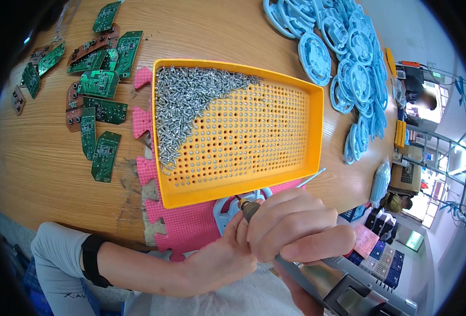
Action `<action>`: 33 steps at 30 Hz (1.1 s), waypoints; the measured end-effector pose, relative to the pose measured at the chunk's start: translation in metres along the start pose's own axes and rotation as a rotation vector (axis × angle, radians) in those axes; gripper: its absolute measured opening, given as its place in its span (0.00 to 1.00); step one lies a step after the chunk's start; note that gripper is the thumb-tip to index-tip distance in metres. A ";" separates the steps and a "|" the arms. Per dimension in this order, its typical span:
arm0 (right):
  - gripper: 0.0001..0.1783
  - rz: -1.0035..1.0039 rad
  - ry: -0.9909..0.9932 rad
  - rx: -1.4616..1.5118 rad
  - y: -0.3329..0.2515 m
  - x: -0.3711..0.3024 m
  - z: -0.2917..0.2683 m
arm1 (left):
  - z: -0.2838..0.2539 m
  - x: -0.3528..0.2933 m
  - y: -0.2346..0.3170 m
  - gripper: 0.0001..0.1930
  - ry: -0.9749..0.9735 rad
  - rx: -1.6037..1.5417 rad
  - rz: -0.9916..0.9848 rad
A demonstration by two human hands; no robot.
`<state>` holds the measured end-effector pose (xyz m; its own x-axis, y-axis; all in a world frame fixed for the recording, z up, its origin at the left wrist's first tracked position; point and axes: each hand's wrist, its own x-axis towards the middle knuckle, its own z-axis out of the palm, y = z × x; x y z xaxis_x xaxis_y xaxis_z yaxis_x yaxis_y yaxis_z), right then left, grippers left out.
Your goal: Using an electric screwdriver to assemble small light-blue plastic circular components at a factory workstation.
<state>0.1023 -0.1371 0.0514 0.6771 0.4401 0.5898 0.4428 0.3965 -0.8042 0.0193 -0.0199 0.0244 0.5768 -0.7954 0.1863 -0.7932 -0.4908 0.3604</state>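
Screwdriver (317,274) slants up-left, tip toward tray (243,192).

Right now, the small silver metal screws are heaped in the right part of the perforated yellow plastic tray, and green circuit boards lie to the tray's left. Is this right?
Not quite. The head view shows the small silver metal screws heaped in the upper left part of the perforated yellow plastic tray, not the right. The green circuit boards do lie to the tray's left.

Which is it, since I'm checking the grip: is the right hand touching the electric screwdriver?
Touching. The head view shows the right hand wrapped around the electric screwdriver, fingers closed over its grey body with no gap; the left hand presses beside its tip.
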 end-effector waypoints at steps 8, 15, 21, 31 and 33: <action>0.27 -0.071 -0.251 0.086 -0.003 0.009 -0.025 | 0.010 0.002 0.000 0.23 0.016 0.060 0.033; 0.24 -0.085 -0.150 -0.010 -0.039 0.012 -0.043 | 0.004 0.004 -0.003 0.24 -0.054 0.087 0.089; 0.38 -0.069 -0.022 -0.212 -0.010 0.005 -0.053 | 0.006 0.004 -0.002 0.25 -0.059 0.094 0.084; 0.41 -0.115 0.019 -0.229 0.003 0.002 -0.050 | 0.005 0.004 0.000 0.26 -0.055 0.115 0.070; 0.42 -0.096 -0.093 -0.295 0.002 0.005 -0.048 | 0.004 0.003 0.000 0.26 -0.065 0.109 0.064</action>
<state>0.1354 -0.1727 0.0491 0.5735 0.4892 0.6571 0.6623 0.1954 -0.7234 0.0198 -0.0235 0.0219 0.5132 -0.8459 0.1451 -0.8466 -0.4710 0.2479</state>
